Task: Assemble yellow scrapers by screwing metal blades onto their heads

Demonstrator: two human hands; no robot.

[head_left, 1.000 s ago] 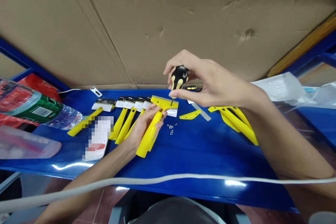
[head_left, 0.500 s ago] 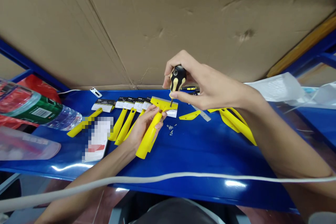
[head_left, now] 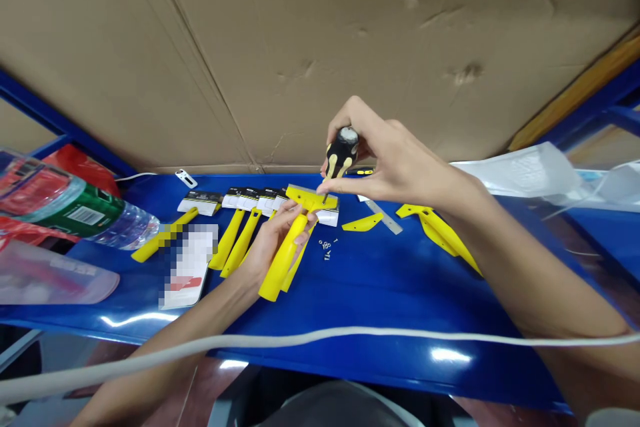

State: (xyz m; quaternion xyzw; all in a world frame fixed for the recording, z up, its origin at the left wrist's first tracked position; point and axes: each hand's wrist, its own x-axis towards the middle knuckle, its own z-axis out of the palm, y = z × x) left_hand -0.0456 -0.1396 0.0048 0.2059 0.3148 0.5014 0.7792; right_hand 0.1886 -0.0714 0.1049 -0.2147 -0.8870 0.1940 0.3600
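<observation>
My left hand [head_left: 274, 233] is wrapped round a yellow scraper [head_left: 281, 260], its wide head up and its handle towards me. My right hand [head_left: 373, 157] grips a black and cream screwdriver [head_left: 341, 155] from above. The screwdriver's tip meets the right side of the scraper's head. Small screws and nuts [head_left: 327, 250] lie on the blue table just right of the scraper. A loose yellow plate [head_left: 363, 222] and a thin metal blade [head_left: 384, 217] are below my right hand.
Several yellow scrapers with card labels [head_left: 243, 240] lie left of my left hand, beside a phone [head_left: 190, 267]. A large bottle [head_left: 85, 213] and a clear container [head_left: 60, 275] are at far left. More yellow parts [head_left: 445, 233] lie right. A white cable [head_left: 350, 332] crosses in front.
The screwdriver's handle and my right hand have tilted and shifted slightly to the right. My left hand keeps the scraper in nearly the same place.
</observation>
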